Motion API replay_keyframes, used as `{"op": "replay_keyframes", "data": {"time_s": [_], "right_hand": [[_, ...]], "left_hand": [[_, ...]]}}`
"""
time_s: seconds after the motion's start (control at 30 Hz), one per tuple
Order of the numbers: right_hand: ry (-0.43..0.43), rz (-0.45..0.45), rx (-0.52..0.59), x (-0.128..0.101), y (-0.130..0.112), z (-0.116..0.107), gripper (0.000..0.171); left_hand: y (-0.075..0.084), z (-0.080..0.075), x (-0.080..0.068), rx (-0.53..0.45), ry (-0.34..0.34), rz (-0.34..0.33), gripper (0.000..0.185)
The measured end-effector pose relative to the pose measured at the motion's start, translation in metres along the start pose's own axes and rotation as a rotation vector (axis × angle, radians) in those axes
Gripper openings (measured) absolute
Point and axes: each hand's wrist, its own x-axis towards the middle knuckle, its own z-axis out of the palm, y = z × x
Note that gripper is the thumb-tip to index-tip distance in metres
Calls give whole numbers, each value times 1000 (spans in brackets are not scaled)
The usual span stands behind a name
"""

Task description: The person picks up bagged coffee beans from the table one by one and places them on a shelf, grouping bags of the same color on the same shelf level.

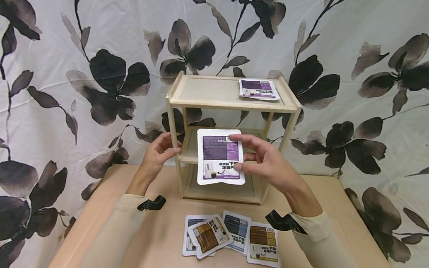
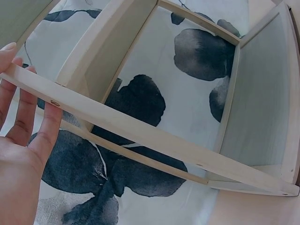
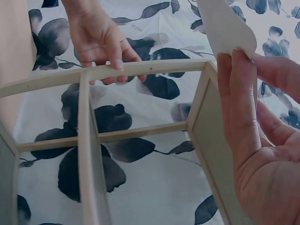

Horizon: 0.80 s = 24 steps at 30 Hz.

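Note:
My right hand [image 1: 237, 152] pinches a white sachet with a purple label [image 1: 218, 157] by its right edge, thumb low and fingers at the top. It holds the sachet upright in front of the middle tier of a small wooden shelf [image 1: 231, 104]. In the right wrist view the fingers [image 3: 241, 93] clamp the sachet's pale back [image 3: 225, 23]. My left hand [image 1: 161, 151] rests with fairly straight fingers [image 2: 23, 108] against the shelf's left front post [image 2: 140, 133]. A second purple sachet [image 1: 258, 89] lies on the top tier, at the right.
Several sachets [image 1: 231, 237] with blue and brown labels lie overlapped on the tan table [image 1: 342, 226] near its front edge. A floral curtain [image 1: 92, 71] hangs close behind the shelf. The lower tiers look bare.

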Motion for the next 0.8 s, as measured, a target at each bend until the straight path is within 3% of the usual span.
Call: {"op": "replay_keyframes", "data": {"time_s": [0.57,0.8], "right_hand": [[9,-12,-89,29,-42,-7,70],[50,-29,-157,40,-61,-12,69]], "left_hand": [[-1,-1,1,10,3,-23,52],[-1,-1,1,4,6,-21,50]]}}
